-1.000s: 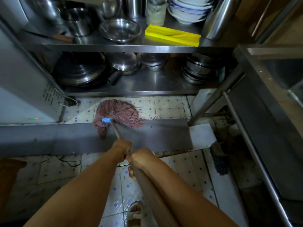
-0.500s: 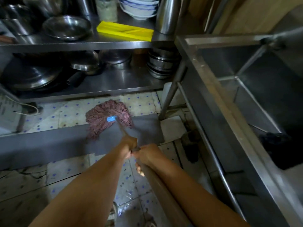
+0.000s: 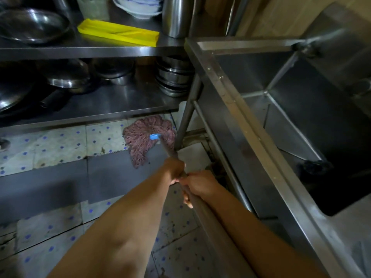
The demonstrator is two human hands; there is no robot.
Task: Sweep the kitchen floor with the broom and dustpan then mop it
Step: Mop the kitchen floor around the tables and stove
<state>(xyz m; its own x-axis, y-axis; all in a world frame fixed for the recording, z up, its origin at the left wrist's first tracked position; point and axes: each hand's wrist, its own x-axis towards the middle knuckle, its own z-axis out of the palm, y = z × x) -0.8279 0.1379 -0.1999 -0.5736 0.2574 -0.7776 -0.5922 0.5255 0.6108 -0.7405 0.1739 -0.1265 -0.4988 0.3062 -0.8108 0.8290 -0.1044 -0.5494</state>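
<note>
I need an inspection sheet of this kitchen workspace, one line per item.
Surface: tiled floor, stained, grey strip across it.
Job's things: mop head on floor beside sink leg; mop handle in both hands.
Clutter: steel bowls and pans on shelf; yellow tray above.
Grips: left hand and right hand grip the handle.
Cables: nothing seen.
Surroundings: steel sink at right.

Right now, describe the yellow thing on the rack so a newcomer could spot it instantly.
Start at the steel shelf rack left of the sink and look at its upper shelf. Near that shelf's front edge, between a wide steel bowl and a tall steel canister, lies the flat yellow tray. It is the only brightly coloured, plastic-looking item among grey metal cookware.
</note>
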